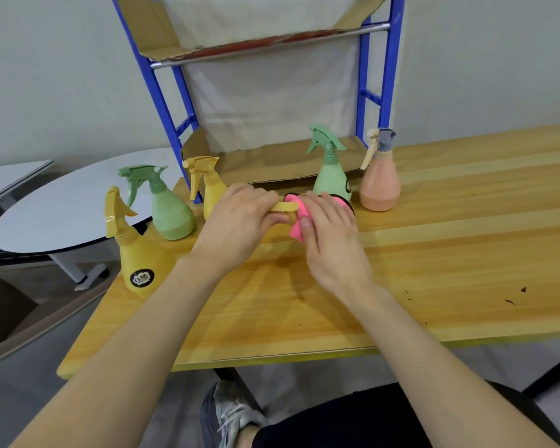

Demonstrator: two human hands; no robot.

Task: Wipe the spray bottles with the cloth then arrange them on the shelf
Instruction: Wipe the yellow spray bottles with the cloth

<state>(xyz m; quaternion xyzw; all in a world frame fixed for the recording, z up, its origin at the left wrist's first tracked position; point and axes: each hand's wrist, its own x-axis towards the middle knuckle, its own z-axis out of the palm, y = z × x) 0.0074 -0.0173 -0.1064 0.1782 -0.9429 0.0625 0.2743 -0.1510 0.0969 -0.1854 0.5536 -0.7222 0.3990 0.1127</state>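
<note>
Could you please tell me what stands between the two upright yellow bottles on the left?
In the head view, a green bottle stands between the near yellow bottle and the far yellow bottle.

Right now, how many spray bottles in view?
6. Front yellow bottle at the table corner, left green bottle behind it, rear yellow bottle behind the left hand, right green bottle and peach bottle by the shelf, held bottle under right hand and cloth, trigger showing.

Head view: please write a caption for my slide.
Left hand holds a yellow spray bottle; right hand wipes it with pink cloth.
</note>
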